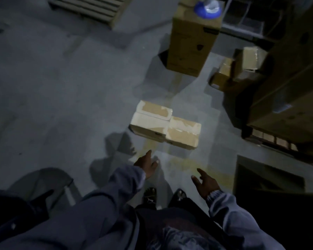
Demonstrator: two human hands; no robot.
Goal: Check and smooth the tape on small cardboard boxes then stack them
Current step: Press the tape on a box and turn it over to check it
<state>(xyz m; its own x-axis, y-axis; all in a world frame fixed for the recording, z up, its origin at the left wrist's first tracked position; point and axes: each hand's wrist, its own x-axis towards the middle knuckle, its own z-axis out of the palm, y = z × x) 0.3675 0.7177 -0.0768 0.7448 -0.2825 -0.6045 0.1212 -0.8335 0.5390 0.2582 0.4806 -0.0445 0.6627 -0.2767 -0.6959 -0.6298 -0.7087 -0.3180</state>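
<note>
Small cardboard boxes (153, 121) sit mid-floor (61, 87): taller pile on left, touching lower pile (183, 134) on right. Left hand (147, 166) & right hand (206, 184) hover near them w/ fingers spread, holding nothing. Tall carton (192, 38) stands behind, well apart.

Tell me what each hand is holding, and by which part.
Nothing is held. The left hand and the right hand are both open with fingers spread, short of the small cardboard boxes on the floor, touching none of them.
</note>
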